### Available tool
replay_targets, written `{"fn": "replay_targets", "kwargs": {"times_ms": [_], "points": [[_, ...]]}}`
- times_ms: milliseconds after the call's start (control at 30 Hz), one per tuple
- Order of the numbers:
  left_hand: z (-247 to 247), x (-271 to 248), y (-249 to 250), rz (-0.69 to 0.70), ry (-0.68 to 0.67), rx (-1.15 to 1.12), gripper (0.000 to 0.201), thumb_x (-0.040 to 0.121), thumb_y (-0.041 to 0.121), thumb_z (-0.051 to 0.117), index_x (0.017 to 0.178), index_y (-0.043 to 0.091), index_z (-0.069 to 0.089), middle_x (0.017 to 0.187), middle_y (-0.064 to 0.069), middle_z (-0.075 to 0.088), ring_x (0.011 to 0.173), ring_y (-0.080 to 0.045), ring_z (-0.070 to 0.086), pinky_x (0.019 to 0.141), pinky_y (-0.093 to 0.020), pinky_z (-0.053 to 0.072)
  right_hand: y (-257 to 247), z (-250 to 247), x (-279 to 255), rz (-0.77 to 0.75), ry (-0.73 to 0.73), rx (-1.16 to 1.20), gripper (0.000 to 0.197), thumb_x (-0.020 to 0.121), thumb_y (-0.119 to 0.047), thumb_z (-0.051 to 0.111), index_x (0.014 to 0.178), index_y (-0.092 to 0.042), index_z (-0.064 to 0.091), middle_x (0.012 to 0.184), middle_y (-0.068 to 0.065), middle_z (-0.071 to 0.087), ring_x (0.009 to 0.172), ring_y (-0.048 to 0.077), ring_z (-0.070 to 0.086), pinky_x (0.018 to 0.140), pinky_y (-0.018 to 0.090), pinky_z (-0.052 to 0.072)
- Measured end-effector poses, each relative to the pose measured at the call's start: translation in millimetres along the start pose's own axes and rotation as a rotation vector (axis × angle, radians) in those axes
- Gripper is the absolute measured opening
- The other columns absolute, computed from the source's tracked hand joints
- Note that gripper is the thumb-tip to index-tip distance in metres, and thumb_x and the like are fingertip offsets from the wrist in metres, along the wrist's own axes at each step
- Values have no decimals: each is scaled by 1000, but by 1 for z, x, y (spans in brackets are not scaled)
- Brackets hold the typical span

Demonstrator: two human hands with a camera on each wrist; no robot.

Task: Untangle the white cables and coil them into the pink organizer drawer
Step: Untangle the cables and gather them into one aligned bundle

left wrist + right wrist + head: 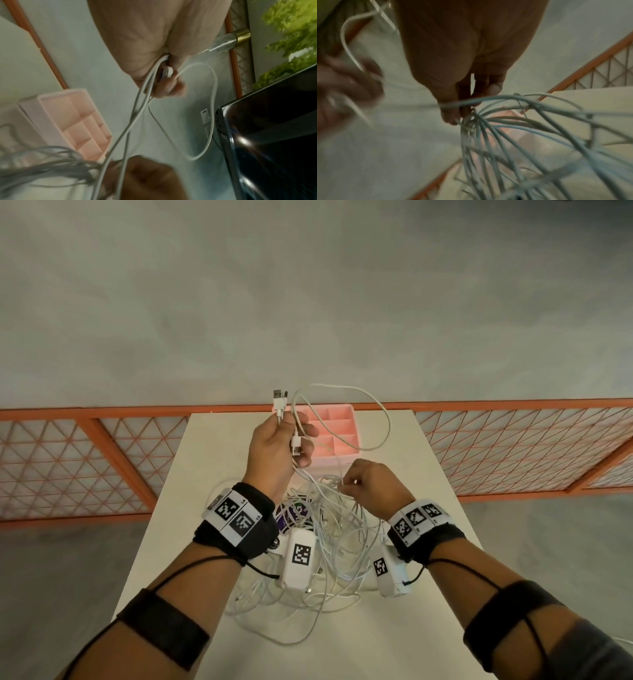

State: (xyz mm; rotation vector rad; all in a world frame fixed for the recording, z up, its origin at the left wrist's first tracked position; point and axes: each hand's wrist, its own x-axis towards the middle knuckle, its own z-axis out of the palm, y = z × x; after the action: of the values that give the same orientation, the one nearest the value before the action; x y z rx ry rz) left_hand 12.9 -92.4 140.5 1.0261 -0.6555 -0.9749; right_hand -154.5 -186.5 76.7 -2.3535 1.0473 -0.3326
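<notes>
Left grip: my left hand (279, 446) is raised above the surface, with its fingers curled round a few white strands. Two USB plugs (281, 398) stick up past the fingertips, and a third plug lies in the palm.

Freed loop: from this grip one white cable (385, 412) goes out in a wide loop on the far side and to the right, hanging in the air over the drawer. I judge it is mostly free, but its lower part still runs down into the pile.

Pink organizer drawer (337, 428): it stands on the surface just behind my left grip. The compartments that I can see hold no coiled cable; the loop only hangs above them.

Tangle (329, 546): the heap of white cables lies on the surface (394, 645) below and between both grips, toward my body. Many strands still cross one another.

Right grip: my right hand (368, 479) is lower, just above the heap. In the right wrist view the fingertips (448, 116) pinch a knot where many strands meet.

Progress: early, in my judgement. One cable is partly pulled out, nothing is coiled in the drawer yet, and most of the untangling is left.

Unclear: how many cables the heap holds I cannot tell.
</notes>
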Motion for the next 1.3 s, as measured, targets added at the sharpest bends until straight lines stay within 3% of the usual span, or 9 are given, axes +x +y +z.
{"fn": "replay_targets", "kwargs": {"times_ms": [133, 267, 333, 500, 667, 867, 967, 1133, 1300], "points": [[-11, 4, -15, 33, 36, 326, 31, 108, 24, 37, 99, 12, 63, 115, -6, 69, 63, -20, 67, 48, -27, 49, -28, -36, 0, 11, 110, 361, 10, 89, -12, 70, 81, -7, 74, 77, 1, 71, 66, 4, 60, 64, 10, 44], [-18, 5, -35, 51, 221, 422, 29, 108, 26, 35, 99, 12, 59, 97, 5, 64, 58, -14, 62, 56, -32, 50, -39, -56, 8, -6, 227, 624, 10, 92, -8, 66, 84, -4, 70, 83, 14, 73, 74, 14, 64, 74, 26, 51], [-22, 6, -41, 47, 248, 397, 29, 108, 26, 34, 95, 16, 58, 86, 3, 63, 54, -13, 56, 58, -33, 45, -40, -59, 7, 16, 219, 647, 12, 93, -9, 64, 87, 0, 69, 83, 17, 71, 70, 11, 63, 65, 19, 50], [-14, -1, -46, 10, 96, 372, 23, 107, 18, 37, 97, 17, 58, 62, 3, 42, 45, -9, 37, 48, -26, 34, -45, -56, 7, 67, 181, 684, 13, 95, -11, 61, 84, -4, 63, 71, 1, 72, 63, 12, 63, 57, 21, 45], [1, -8, -43, -195, 24, 153, 26, 108, 15, 34, 93, 10, 54, 68, -8, 31, 38, -7, 32, 40, -17, 29, -58, -57, 7, 54, 148, 778, 10, 98, -5, 55, 91, 2, 59, 66, 6, 69, 59, 19, 64, 56, 29, 50], [10, -17, -44, -150, -36, 157, 22, 107, 14, 36, 114, 1, 53, 94, -14, 68, 52, -18, 56, 44, -23, 35, -86, -79, 6, -19, 153, 1088, 9, 98, 2, 50, 93, 2, 57, 81, 27, 67, 67, 34, 67, 60, 35, 59], [9, -20, -48, -49, -109, 213, 25, 108, 18, 35, 115, 6, 56, 81, -13, 68, 52, -17, 51, 45, -26, 34, -97, -92, 11, -76, 215, 1199, 10, 99, 0, 48, 92, -1, 54, 80, 23, 66, 73, 38, 69, 62, 36, 60], [14, -14, -28, -73, -142, 114, 26, 108, 18, 35, 111, 9, 60, 61, 3, 40, 46, -8, 29, 44, -22, 29, -91, -95, 21, -72, 331, 1115, 8, 97, -3, 54, 103, -3, 60, 89, 18, 67, 82, 31, 69, 68, 35, 58], [15, -4, -2, -74, -96, -39, 23, 108, 18, 37, 100, 10, 57, 57, 5, 35, 42, -6, 28, 43, -20, 25, -55, -42, 10, 58, -13, 770, 16, 92, -5, 61, 106, -6, 68, 102, 17, 70, 93, 23, 66, 83, 41, 56]]}}
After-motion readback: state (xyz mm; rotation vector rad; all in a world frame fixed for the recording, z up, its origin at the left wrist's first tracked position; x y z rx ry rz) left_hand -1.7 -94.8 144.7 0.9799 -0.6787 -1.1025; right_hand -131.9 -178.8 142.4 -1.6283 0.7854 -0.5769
